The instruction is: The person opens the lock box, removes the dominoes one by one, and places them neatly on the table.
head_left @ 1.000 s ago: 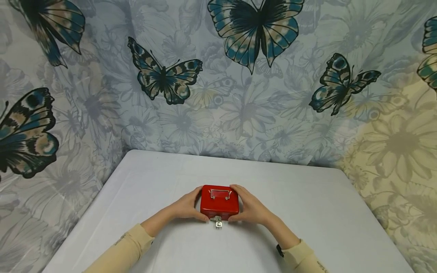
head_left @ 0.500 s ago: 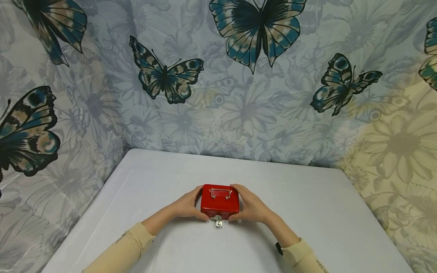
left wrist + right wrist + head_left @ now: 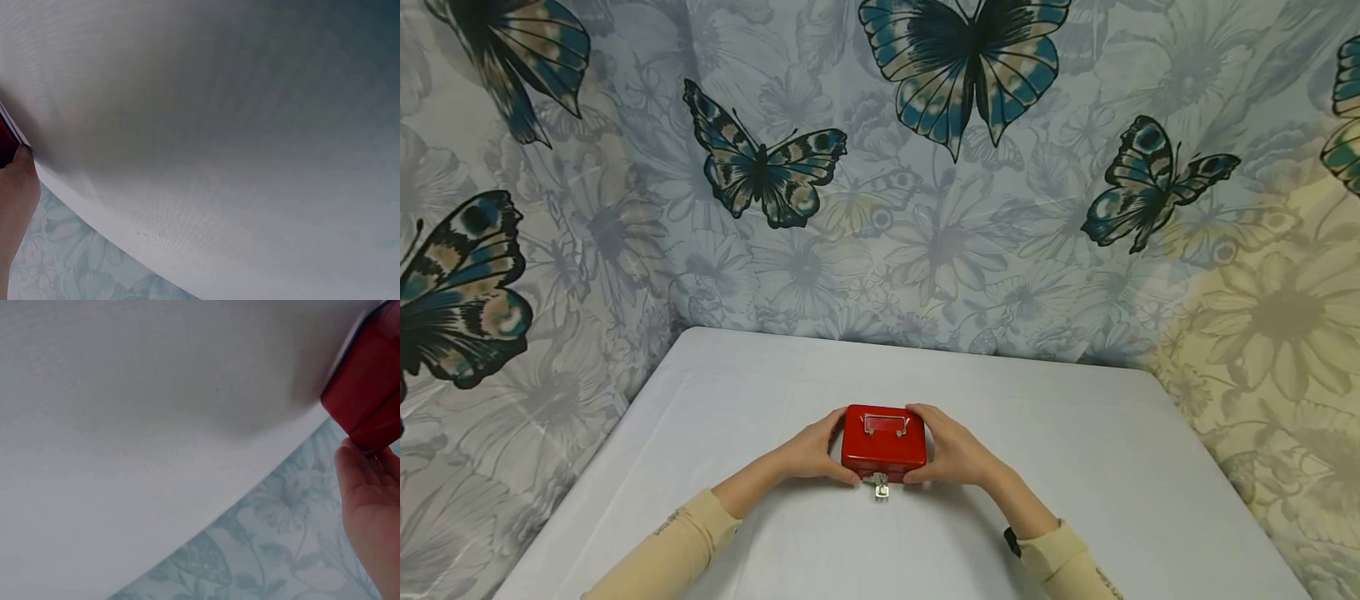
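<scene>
A red metal box (image 3: 883, 450) with a wire handle on its lid stands on the white table. A small silver padlock (image 3: 882, 492) hangs at its front side. My left hand (image 3: 810, 450) grips the box's left side, thumb at the front corner and fingers toward the back. The right hand (image 3: 957, 452) holds the opposite side in the same way. In the left wrist view the hand (image 3: 17, 197) touches the dark red box (image 3: 6, 142) at the left edge. The right wrist view shows fingers at the end of the box (image 3: 369, 381).
The white table (image 3: 1075, 467) reaches back to walls hung with floral fabric (image 3: 940, 250) printed with large butterflies. A dark band (image 3: 1012, 542) shows at the right sleeve's cuff.
</scene>
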Action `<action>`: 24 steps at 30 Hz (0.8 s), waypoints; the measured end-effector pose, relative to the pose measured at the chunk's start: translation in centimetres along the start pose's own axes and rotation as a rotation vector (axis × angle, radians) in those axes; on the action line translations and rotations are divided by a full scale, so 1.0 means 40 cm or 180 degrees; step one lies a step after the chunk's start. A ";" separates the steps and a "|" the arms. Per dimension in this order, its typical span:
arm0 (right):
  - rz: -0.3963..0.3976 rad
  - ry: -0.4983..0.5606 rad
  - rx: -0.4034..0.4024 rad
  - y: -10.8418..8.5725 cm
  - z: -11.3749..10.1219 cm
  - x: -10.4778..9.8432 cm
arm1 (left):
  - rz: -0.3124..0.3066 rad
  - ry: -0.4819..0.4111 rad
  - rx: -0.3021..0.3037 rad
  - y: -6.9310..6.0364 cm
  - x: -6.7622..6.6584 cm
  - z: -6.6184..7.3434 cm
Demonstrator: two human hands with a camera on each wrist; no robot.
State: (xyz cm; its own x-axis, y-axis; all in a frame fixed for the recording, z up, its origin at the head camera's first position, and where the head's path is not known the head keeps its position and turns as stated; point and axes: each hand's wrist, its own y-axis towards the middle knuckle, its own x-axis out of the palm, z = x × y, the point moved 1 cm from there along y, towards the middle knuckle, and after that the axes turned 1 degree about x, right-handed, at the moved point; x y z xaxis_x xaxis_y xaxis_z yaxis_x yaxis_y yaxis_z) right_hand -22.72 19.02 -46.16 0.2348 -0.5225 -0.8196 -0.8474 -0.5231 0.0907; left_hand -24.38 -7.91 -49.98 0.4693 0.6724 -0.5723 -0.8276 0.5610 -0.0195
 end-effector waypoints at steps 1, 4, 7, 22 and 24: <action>-0.0010 0.0003 0.0011 0.001 0.001 -0.001 | -0.0001 0.0001 0.0006 0.000 0.000 0.000; -0.0050 0.0030 0.0041 0.005 0.003 -0.004 | 0.0002 0.0013 0.0017 0.000 0.000 -0.001; -0.0099 0.0055 0.0072 0.008 0.006 -0.008 | 0.0008 0.0028 0.0022 0.000 0.000 -0.003; -0.0307 0.1077 0.0533 0.023 0.039 -0.015 | 0.0042 0.0079 0.0098 0.000 0.001 -0.004; -0.0304 0.1295 0.0654 0.025 0.043 -0.014 | 0.0051 0.0087 0.0114 0.000 0.001 -0.005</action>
State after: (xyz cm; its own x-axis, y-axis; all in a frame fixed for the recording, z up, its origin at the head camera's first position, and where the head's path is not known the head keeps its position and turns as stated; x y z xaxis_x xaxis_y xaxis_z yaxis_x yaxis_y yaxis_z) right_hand -24.53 19.94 -46.59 0.4493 -0.7216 -0.5267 -0.8800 -0.4590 -0.1219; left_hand -24.43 -7.99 -50.15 0.4471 0.6683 -0.5946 -0.8232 0.5675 0.0188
